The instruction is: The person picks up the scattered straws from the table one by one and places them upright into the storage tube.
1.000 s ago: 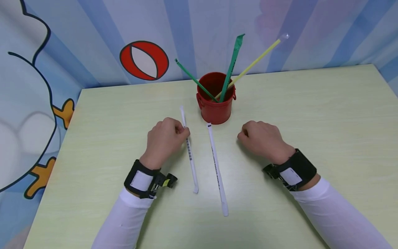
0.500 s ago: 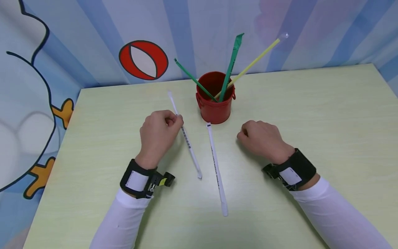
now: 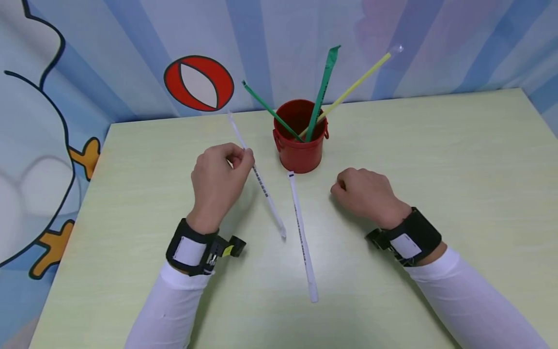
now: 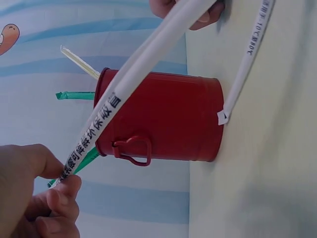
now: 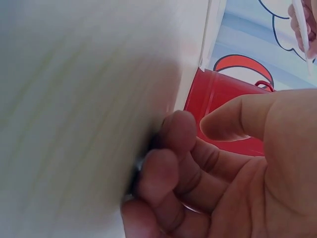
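flanking a slim white paper-wrapped straw (image 3: 302, 237) lying on the pale wood-grain table (image 3: 436, 145); resting the right hand (image 3: 367, 196), loosely curled, grasping nothing; pinching another white paper-wrapped straw (image 3: 262, 186) in the left hand (image 3: 220, 182), possibly inviting a drop by slackening that pinch, left of the red metal bucket (image 3: 301, 157).

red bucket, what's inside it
The red bucket holds a thin green straw, a wider green straw and a yellow straw, all poking out. Its front wall hides their lower ends and the bottom.

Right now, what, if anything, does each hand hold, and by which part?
Left hand: a white straw, pinched between its middle and far end. Right hand: nothing.
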A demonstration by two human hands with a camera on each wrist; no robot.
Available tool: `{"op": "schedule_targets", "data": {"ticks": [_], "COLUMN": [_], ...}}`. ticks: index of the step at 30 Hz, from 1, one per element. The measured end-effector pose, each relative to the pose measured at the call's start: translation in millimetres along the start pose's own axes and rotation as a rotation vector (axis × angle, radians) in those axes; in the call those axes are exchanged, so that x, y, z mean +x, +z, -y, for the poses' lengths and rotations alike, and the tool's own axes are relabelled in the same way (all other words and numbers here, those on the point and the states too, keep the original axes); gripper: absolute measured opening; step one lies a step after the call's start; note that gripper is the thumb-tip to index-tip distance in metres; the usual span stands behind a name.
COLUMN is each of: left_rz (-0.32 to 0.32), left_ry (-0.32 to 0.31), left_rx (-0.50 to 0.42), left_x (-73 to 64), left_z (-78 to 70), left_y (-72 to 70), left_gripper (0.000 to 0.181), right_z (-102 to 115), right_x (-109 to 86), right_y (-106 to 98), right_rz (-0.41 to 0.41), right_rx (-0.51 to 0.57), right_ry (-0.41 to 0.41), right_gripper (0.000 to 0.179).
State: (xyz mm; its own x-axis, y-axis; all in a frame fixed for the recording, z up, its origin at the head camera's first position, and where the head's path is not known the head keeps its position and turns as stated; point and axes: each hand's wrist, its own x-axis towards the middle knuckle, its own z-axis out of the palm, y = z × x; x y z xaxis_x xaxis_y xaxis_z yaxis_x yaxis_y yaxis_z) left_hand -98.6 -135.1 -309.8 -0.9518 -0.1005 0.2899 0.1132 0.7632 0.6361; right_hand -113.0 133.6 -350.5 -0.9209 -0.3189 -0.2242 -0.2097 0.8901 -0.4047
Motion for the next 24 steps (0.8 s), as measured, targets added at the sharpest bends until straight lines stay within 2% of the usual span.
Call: {"op": "schedule_targets", "data": {"ticks": [7,24], "left_rz": [-0.028,-0.158], "left_ry": [0.017,0.104], "left_rx": [-0.022,-0.060], "left_x": [4.9,20.8], "left_z": [-9.4,-28.1], "left_y": [-3.1,-16.0], "left_gripper": [0.029,0.028], "right_z": [-0.4,-1.1], "right_x": [0.5,1.0], "right_y": [0.4,0.4], "right_rz": [0.002,0.002], "right_rx": [-0.001,0.006], "right_ry": [0.002,0.008], "right_gripper": [0.036,0.035]}}
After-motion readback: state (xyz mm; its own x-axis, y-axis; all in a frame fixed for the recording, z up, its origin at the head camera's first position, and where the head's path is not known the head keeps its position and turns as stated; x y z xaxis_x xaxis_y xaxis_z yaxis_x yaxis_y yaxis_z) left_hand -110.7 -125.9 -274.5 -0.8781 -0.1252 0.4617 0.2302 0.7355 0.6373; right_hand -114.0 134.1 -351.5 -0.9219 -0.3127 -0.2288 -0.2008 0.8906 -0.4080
